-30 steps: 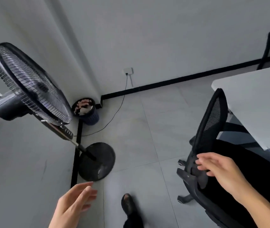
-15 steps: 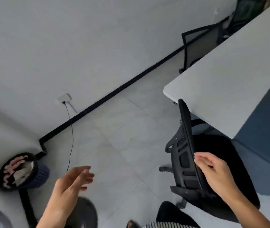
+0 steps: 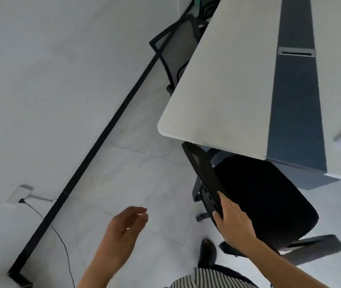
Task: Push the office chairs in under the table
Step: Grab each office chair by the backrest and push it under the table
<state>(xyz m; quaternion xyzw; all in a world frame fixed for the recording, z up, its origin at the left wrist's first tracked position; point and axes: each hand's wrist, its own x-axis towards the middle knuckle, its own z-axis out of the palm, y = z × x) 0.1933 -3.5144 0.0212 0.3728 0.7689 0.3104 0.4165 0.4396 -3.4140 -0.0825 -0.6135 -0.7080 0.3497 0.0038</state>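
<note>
Chair first: near office chair (image 3: 259, 196), all black, stood at the short end of the table (image 3: 223, 90), by its rounded corner, w/ only the seat's far edge under the top & most of it out on the floor (image 3: 124, 163). Its backrest (image 3: 203, 169) was thin mesh w/ a hard slotted frame, seen almost edge-on. The seat looked wide, padded & matte, rounded at the corners. A plastic base leg (image 3: 315, 246) & a caster (image 3: 201, 217) showed below. The right hand (image 3: 234, 221) gripped the backrest's lower side edge, fingers curled round it. The left hand (image 3: 124, 231) hung over the floor, apart from the chair, fingers loose & slightly curved, holding nothing. Table top was smooth, pale grey-white, w/ a blue-grey centre strip (image 3: 296, 100) & a metal cable slot (image 3: 295, 52). A second chair (image 3: 178, 48), mesh in a black frame, sat along the table's long side, seat hidden under the top. Floor was pale glossy tile; black skirting (image 3: 95, 154) ran along a grey wall (image 3: 41, 80), where a wall socket (image 3: 20, 193) had a black cable (image 3: 61, 244) plugged in & trailing down. A dark shoe (image 3: 207, 250) was just beside the chair base.
</note>
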